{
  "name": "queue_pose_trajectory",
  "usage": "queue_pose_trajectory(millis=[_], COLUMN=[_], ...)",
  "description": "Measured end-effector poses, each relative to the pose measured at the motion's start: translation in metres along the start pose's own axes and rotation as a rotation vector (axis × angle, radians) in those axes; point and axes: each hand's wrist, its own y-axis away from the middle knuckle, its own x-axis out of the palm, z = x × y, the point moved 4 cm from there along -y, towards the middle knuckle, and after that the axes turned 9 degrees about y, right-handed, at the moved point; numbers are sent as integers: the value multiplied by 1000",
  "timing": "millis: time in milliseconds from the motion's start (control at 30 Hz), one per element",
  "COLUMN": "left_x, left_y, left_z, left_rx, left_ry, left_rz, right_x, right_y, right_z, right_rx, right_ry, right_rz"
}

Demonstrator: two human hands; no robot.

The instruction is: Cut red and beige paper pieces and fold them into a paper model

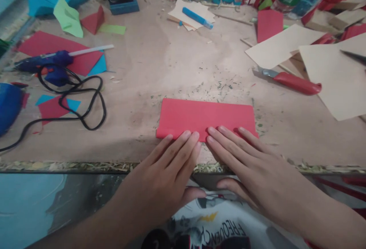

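I'm seeing the folded red paper [206,118] lying flat near the front edge of the worktop [171,69], its long axis running left to right just beyond my fingertips. My left hand [166,172] and right hand [251,165] are pressing its near edge side by side, fingers stretched flat and close together, gripping nothing; neither is sitting nearer.
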Motion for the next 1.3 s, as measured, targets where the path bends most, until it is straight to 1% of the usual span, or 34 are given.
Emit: queue_pose_trajectory(millis=[100,233,400,500,633,767,900,1000,1133,1300], left_x=[2,4,2,1,0,-3,-5,-4,-2,-1], left_y=[1,3,2,3,2,-3,-6,-5,-7,-11], left_z=[1,1,2,3,4,4,4,4,3,1], left_rx=[6,3,-12,-23,-34,-16,-1,10,35,28], left_ry=[5,21,20,26,29,36,45,34,7,-48], left_rz=[1,0,2,29,35,39,63,54,52,55], right_x=[-6,-15,-10,-4,0,-6,-14,-15,-9,-3], right_y=[-2,-12,-15,-9,1,7,16,26,37,42], right_z=[5,15,15,11,9,7,-2,-6,-4,3], right_rx=[36,24,12,18,40,77,171,229,264,267], right_ry=[-25,-64,-81,-73,-56,-81,-119,-116,-110,-48], right_rz=[3,-49,-45,-22,3,-16,-63,-77,-75,-107])
